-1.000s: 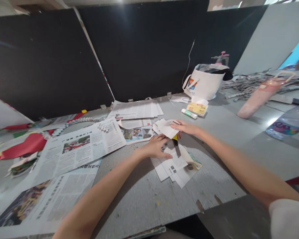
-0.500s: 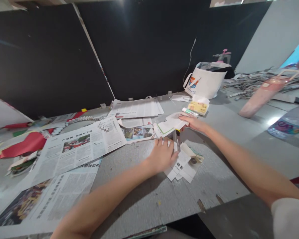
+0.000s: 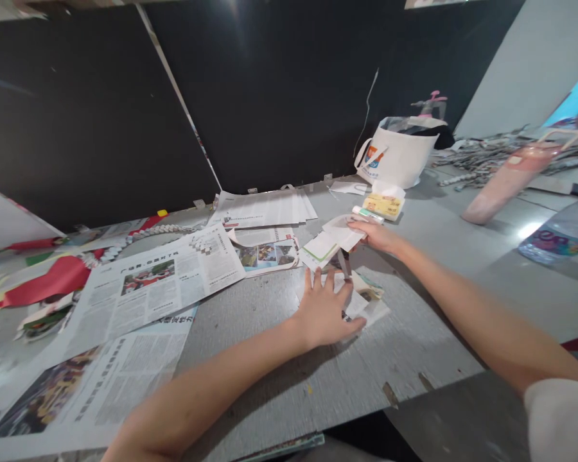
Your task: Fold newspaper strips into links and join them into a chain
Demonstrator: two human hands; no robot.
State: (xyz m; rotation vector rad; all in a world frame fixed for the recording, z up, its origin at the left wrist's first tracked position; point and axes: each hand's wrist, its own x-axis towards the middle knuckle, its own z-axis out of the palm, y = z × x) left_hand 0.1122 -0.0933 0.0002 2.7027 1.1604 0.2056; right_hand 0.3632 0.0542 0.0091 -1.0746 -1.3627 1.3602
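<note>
My left hand (image 3: 326,310) lies flat, fingers spread, on a small pile of cut newspaper pieces (image 3: 366,303) on the grey table (image 3: 279,385). My right hand (image 3: 374,234) is closed on several folded paper pieces (image 3: 331,240), one with a green line, held just above the table behind the pile. A thin dark tool (image 3: 345,263), perhaps a knife, hangs below that hand; who holds it is unclear. A glue stick (image 3: 366,213) lies just beyond the right hand.
Newspaper sheets (image 3: 144,289) cover the left of the table, with red paper (image 3: 52,279) and a paper chain (image 3: 139,237) beyond. At the back stand a white bag (image 3: 395,160), a tissue pack (image 3: 383,204), a pink bottle (image 3: 505,183) and a water bottle (image 3: 559,234). Black boards close off the rear.
My left hand slid nearer to me and flattened on the pile of cut pieces. My right hand carried the folded papers a little further back and to the right.
</note>
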